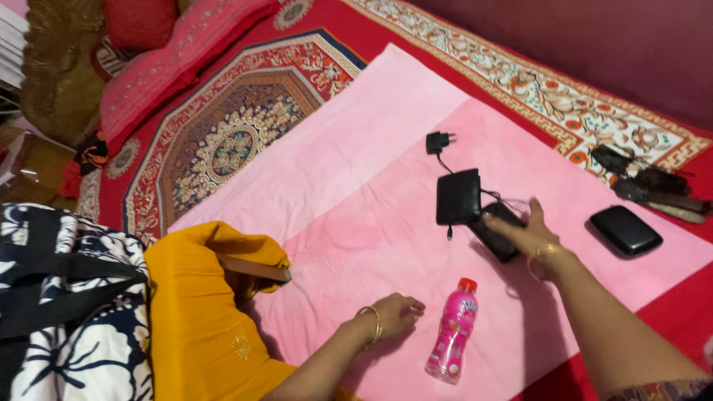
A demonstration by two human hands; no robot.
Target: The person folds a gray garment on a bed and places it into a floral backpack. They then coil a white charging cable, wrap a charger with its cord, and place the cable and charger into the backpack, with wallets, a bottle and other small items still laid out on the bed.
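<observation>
Black device half hidden under right hand, fingers clamped on it; left hand loosely curled, empty.

On the pink cloth lie one pink bottle, one charger plug and three flat black cases. Two hands show, each with one gold bangle. One yellow garment lies alongside.
</observation>
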